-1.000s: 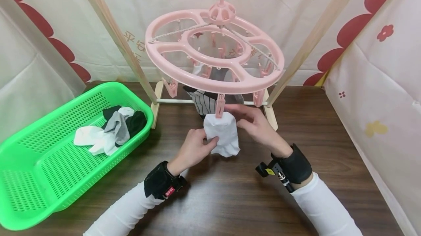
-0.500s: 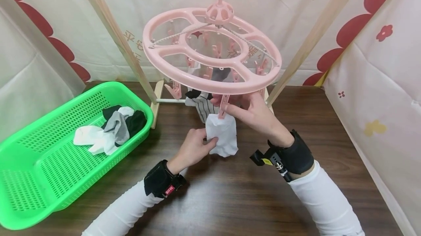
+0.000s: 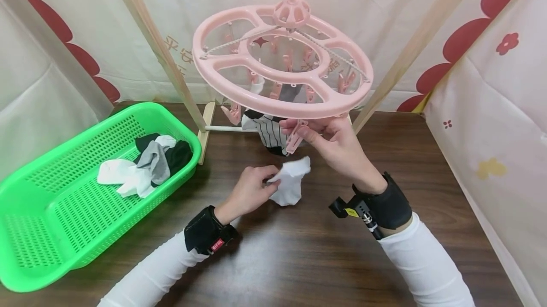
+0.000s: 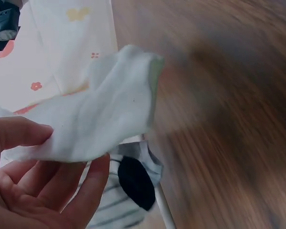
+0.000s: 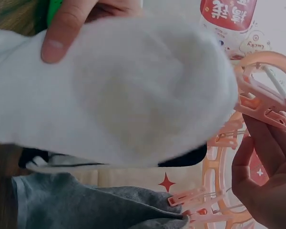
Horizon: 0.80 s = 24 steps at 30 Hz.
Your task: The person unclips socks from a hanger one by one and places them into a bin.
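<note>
My left hand (image 3: 252, 190) pinches a white sock (image 3: 290, 186) between thumb and fingers, just below a pink clothes peg (image 3: 295, 139). My right hand (image 3: 339, 148) grips that peg, which hangs from the front of a round pink sock hanger (image 3: 278, 106). In the head view the white sock is apart from the peg; its end tips toward the right. The right wrist view has the sock (image 5: 152, 90) large, its rounded end beside the peg (image 5: 262, 102). Behind the hands hang a striped sock (image 3: 271, 133) and a grey sock (image 5: 95, 202).
At the left stands a green basket (image 3: 72, 221) holding several white, grey and black socks (image 3: 155, 162). Wooden poles (image 3: 149, 36) of a stand rise on both sides of the hanger. Printed cloth walls (image 3: 483, 107) border the brown table (image 3: 273, 269).
My right hand has moved onto the front peg and grips it. The white sock, earlier hanging from that peg, has come away and tilts in my left hand.
</note>
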Each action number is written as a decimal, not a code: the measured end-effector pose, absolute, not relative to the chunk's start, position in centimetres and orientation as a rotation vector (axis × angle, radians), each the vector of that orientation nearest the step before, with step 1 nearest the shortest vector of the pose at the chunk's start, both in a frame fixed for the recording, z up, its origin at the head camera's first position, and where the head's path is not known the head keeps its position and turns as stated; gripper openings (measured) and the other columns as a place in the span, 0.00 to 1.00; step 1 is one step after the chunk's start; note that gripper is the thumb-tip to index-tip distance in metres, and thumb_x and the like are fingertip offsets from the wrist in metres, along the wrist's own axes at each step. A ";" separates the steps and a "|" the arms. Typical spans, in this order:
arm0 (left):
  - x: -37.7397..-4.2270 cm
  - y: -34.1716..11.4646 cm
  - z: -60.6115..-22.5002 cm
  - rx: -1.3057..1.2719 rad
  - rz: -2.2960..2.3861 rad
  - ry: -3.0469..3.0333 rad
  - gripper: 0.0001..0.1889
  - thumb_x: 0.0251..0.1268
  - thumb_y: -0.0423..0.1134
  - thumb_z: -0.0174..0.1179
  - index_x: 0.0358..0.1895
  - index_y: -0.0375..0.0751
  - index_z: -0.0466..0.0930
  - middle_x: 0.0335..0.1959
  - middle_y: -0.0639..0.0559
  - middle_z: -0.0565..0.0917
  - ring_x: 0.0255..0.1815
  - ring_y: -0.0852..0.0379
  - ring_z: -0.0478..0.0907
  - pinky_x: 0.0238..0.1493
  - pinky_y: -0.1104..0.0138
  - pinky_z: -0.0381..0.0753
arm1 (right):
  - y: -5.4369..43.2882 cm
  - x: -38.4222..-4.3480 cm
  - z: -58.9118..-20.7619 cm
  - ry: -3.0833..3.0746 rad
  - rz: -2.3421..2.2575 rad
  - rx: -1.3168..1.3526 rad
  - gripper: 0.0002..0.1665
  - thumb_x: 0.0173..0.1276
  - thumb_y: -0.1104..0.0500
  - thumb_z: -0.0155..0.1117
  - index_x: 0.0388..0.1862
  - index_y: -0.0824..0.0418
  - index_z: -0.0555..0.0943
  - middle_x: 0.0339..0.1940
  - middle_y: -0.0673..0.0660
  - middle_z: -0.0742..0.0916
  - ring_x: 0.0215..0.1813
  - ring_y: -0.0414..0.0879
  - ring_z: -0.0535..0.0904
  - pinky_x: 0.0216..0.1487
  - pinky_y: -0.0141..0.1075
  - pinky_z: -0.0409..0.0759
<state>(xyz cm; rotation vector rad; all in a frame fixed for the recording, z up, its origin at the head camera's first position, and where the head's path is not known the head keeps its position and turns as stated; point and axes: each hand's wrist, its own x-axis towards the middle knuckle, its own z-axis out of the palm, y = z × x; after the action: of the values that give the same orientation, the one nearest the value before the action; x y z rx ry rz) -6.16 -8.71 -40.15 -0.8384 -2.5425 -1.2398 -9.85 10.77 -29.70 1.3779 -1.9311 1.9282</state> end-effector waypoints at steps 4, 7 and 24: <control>-6.1 -9.4 -40.3 -0.823 -1.242 -2.567 0.08 0.51 0.24 0.61 0.33 0.39 0.83 0.29 0.53 0.85 0.28 0.63 0.77 0.31 0.69 0.75 | 10.9 -10.0 -29.7 -1.877 1.932 1.401 0.12 0.71 0.71 0.54 0.49 0.78 0.76 0.39 0.73 0.84 0.32 0.53 0.85 0.42 0.42 0.80; -6.1 -10.0 -40.4 -0.798 -1.230 -2.585 0.11 0.49 0.22 0.59 0.34 0.40 0.84 0.29 0.53 0.85 0.26 0.62 0.74 0.29 0.69 0.73 | 11.0 -10.1 -29.9 -1.882 1.933 1.391 0.12 0.71 0.71 0.54 0.48 0.78 0.76 0.40 0.72 0.84 0.33 0.52 0.85 0.42 0.41 0.80; -6.7 -13.4 -38.1 -0.673 -1.187 -2.591 0.10 0.51 0.22 0.57 0.35 0.36 0.83 0.29 0.49 0.85 0.26 0.58 0.77 0.28 0.65 0.75 | 11.3 -9.6 -30.4 -1.956 2.022 1.215 0.18 0.71 0.60 0.60 0.53 0.72 0.76 0.45 0.68 0.85 0.38 0.50 0.85 0.41 0.37 0.80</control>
<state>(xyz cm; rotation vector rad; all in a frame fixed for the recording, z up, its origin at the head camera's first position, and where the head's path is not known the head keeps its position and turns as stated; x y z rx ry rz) -6.67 -13.44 -38.13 -0.6730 -2.5906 -1.1873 -9.63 11.31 -30.43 1.2153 -1.9558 2.0220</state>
